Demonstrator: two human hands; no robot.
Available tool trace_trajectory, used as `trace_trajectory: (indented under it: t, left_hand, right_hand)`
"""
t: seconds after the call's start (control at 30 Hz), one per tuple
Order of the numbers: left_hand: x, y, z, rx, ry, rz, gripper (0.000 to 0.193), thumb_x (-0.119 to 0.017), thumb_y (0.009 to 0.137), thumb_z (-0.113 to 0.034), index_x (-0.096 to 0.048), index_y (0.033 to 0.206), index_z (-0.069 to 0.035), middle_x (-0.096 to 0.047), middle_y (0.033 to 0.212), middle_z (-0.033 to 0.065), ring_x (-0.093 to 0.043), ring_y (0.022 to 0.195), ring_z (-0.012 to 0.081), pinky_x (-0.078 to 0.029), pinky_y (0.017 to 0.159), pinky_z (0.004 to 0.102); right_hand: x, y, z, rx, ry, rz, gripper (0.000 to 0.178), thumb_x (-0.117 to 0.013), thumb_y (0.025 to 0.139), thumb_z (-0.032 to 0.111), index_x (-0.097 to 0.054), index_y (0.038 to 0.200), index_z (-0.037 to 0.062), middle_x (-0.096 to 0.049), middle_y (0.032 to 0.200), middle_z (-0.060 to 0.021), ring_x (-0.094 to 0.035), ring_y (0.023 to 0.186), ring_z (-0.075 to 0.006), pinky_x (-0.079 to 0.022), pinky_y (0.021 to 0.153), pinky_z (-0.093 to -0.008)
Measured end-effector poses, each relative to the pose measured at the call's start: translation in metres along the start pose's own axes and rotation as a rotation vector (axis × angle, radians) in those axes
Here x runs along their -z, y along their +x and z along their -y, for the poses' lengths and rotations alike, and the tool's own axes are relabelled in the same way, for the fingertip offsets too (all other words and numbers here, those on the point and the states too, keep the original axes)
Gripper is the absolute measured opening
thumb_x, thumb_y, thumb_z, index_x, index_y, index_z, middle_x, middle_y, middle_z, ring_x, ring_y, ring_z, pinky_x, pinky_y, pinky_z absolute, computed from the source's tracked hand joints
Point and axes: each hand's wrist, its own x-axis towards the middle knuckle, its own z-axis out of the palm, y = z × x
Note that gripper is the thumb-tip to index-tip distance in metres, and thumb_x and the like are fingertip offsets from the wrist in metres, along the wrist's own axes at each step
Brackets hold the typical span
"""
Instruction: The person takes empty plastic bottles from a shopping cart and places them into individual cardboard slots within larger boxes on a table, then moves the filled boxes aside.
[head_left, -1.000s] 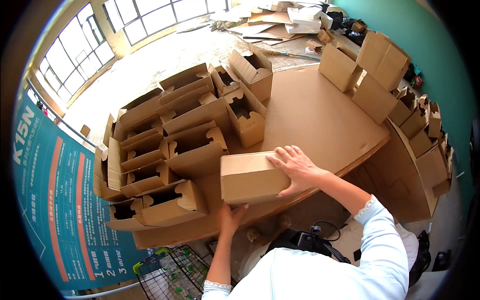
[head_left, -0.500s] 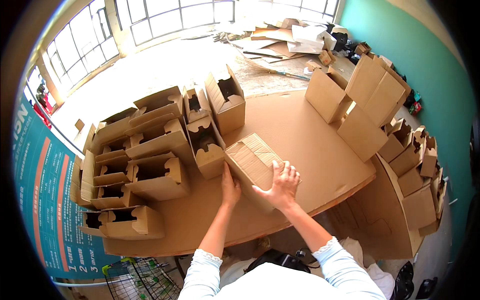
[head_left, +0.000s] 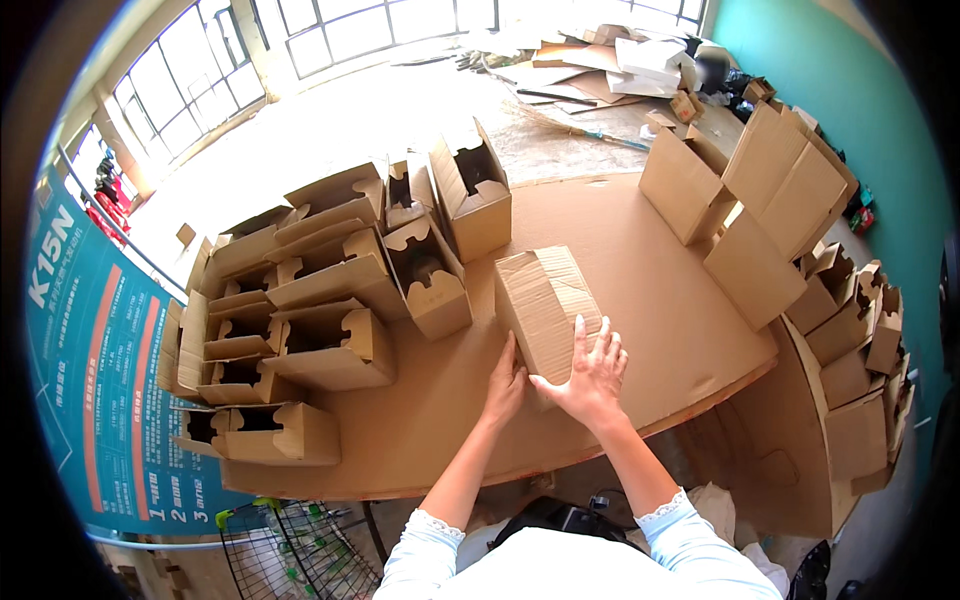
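Observation:
A closed brown cardboard box [head_left: 545, 290] stands on the cardboard-covered table [head_left: 640, 280], with a ribbed strip running along its top. My right hand [head_left: 592, 378] grips its near right part, fingers spread over the top and thumb at the near edge. Against the near left side, my left hand [head_left: 506, 385] presses with fairly straight fingers, so the box is held between both hands. The underside of the box is hidden. Just left of it, apart from it, is an open box [head_left: 435, 308] with something dark and rounded inside.
Rows of open cardboard boxes [head_left: 335, 355] cover the table's left side. Larger open boxes [head_left: 685, 190] stand at the far right. More boxes [head_left: 858, 420] are stacked beyond the right edge. A wire basket [head_left: 290, 550] with bottles is below left, beside a blue-green banner [head_left: 100, 400].
The closed box has moved right, away from the open boxes, and turned so its long side points more directly away from me. Both hands moved with it. The whole view shifted slightly.

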Motion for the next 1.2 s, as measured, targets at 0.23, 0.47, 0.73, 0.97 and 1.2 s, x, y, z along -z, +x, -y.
trace_trajectory:
  t: [0.23, 0.47, 0.73, 0.97, 1.2]
  left_hand:
    - [0.016, 0.049, 0.013, -0.061, -0.152, -0.014, 0.064, -0.039, 0.094, 0.009, -0.022, 0.154, -0.007, -0.032, 0.155, 0.0132, -0.035, 0.14, 0.0219, -0.03, 0.114, 0.0324]
    - [0.042, 0.054, -0.025, -0.022, -0.154, -0.129, 0.049, -0.042, 0.101, -0.007, -0.035, 0.149, -0.004, -0.045, 0.147, 0.0098, -0.046, 0.129, 0.0167, -0.038, 0.106, 0.028]
    - [0.075, -0.051, 0.011, 0.244, 0.243, -0.111, 0.048, -0.051, 0.099, -0.016, -0.041, 0.144, 0.0, -0.04, 0.149, 0.0186, -0.04, 0.135, 0.0281, -0.038, 0.107, 0.036]
    - [0.027, -0.111, 0.009, -0.039, 1.129, 0.128, 0.053, -0.053, 0.093, -0.016, -0.041, 0.142, 0.001, -0.033, 0.149, 0.0277, -0.028, 0.141, 0.0421, -0.019, 0.118, 0.0507]
    - [0.027, -0.118, 0.027, -0.126, 1.155, 0.094, 0.056, -0.053, 0.088, -0.009, -0.041, 0.143, -0.004, -0.033, 0.153, 0.0196, -0.029, 0.141, 0.0407, -0.02, 0.117, 0.0516]
  right_hand:
    - [-0.026, 0.027, 0.026, 0.035, -0.025, -0.154, 0.101, -0.07, 0.066, 0.062, -0.042, 0.143, 0.002, -0.035, 0.145, -0.0312, -0.037, 0.127, -0.0508, -0.03, 0.105, -0.0573]
    - [-0.035, 0.085, 0.07, 0.047, -0.033, -0.065, 0.106, -0.073, 0.064, 0.061, -0.04, 0.143, -0.0017, -0.035, 0.147, -0.03, -0.038, 0.13, -0.0477, -0.032, 0.107, -0.0548]
    - [-0.049, 0.112, 0.096, 0.054, 0.086, -0.01, 0.104, -0.068, 0.069, 0.059, -0.035, 0.146, -0.0027, -0.026, 0.153, -0.0293, -0.031, 0.134, -0.0523, -0.027, 0.108, -0.0611]
    - [-0.032, 0.155, 0.006, 0.227, 0.502, 0.124, 0.101, -0.06, 0.083, 0.065, -0.024, 0.151, -0.0006, -0.021, 0.152, -0.0325, -0.027, 0.138, -0.0477, -0.025, 0.113, -0.0542]
    - [0.234, 0.281, -0.279, -0.007, -0.543, -0.791, 0.08, -0.072, 0.079, 0.019, -0.032, 0.148, 0.0103, -0.036, 0.148, -0.0209, -0.039, 0.135, -0.0347, -0.042, 0.106, -0.0495]
